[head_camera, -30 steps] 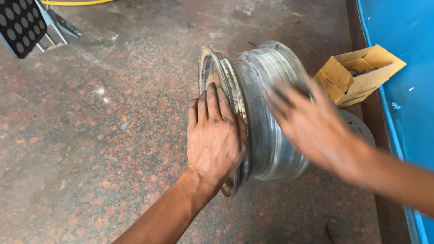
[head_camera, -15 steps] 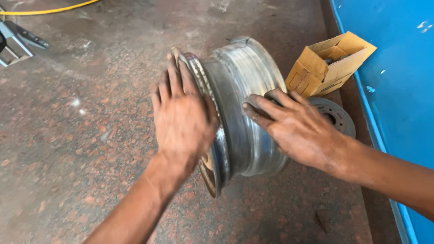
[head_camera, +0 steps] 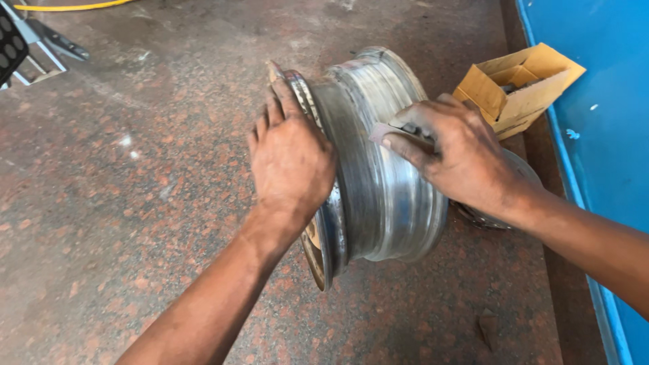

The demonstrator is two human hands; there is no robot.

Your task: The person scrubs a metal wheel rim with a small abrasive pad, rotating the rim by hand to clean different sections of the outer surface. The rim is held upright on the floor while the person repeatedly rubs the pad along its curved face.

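A bare steel wheel rim [head_camera: 378,203] stands on its edge on the speckled stone floor, its barrel scuffed and shiny. My left hand [head_camera: 291,159] lies flat on the rim's near flange, fingers pointing up, steadying it. My right hand [head_camera: 460,159] presses a small folded piece of greyish abrasive paper [head_camera: 385,130] against the top of the barrel. The rim's far side is hidden by my right hand and wrist.
An open cardboard box [head_camera: 517,84] sits behind the rim by a blue metal wall [head_camera: 602,135]. A round metal disc [head_camera: 524,176] lies on the floor under my right wrist. At top left are a black perforated tool [head_camera: 10,44] and a yellow hose [head_camera: 74,7].
My right hand has slid from the lower side of the barrel up to its top, with the abrasive paper now visible under the fingers. My left hand stayed on the flange.
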